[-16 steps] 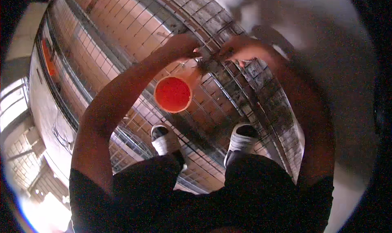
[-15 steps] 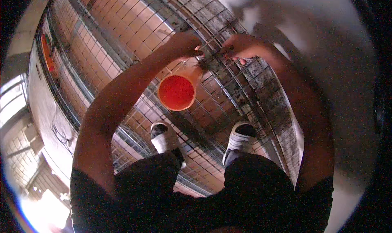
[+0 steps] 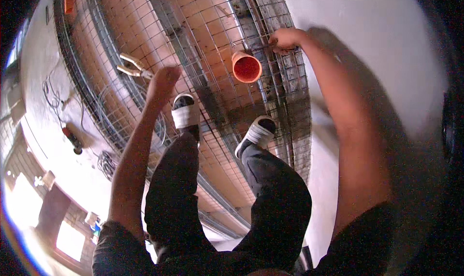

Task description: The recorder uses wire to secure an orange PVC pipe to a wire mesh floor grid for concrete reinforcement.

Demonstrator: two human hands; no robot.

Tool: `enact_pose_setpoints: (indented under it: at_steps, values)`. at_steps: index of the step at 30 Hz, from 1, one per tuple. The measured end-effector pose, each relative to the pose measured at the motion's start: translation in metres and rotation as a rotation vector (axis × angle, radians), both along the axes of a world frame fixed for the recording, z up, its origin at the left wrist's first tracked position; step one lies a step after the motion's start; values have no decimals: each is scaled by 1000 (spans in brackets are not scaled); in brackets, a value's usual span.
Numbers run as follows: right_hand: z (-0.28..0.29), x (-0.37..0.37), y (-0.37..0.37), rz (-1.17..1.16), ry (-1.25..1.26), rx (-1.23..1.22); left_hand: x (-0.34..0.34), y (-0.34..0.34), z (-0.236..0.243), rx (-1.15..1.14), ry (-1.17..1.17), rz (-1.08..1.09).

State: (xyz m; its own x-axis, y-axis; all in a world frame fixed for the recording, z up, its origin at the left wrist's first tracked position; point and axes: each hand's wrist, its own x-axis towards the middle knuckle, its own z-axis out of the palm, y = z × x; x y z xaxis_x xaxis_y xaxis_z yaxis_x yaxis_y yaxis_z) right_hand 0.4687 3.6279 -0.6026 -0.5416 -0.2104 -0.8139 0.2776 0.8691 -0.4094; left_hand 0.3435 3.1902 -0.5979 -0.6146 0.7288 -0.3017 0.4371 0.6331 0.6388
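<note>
My right hand (image 3: 286, 40) is closed at the far right edge of the wire mesh (image 3: 205, 29), with a thin dark rod or wire running from it toward the pipe. What lies inside its fingers is too dark to make out. Between my hands an orange plastic pipe (image 3: 247, 67) stands up through the mesh, its round open end facing me. My left hand (image 3: 164, 80) hangs low over the mesh, fingers hidden behind its back. Beside it lie pliers with pale handles (image 3: 130, 64), their head pointing toward the hand; I cannot tell whether they touch.
My feet in white-strapped slippers (image 3: 186, 115) stand on the mesh over metal beams and reddish panels. Coiled wire (image 3: 159, 126) lies by my left forearm. A pale wall (image 3: 348, 14) rises on the right. Cables (image 3: 106, 162) and a dark-and-orange tool (image 3: 71, 139) lie on the pale surface at left.
My left hand has left the pipe area and moved left and down toward the pliers, which now show. My right hand stays by the mesh edge. The view has shifted, showing the pipe farther up.
</note>
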Motion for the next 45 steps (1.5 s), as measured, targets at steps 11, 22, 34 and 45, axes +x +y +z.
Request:
enact_pose_setpoints:
  at_steps: [11,22,34,45]
  values:
    - [14,74,19,-903,-277,-323,246,-214,368,-420,-634,1126]
    - [2,56,-9,-805,-289,-358,142,-19,336,-103,-615,836]
    - [-12,22,14,-551,-254,-66,131,161,177,207,-858,1020]
    - [-26,-64,39,-482,-843,-150,137,203,139,136,-870,1395]
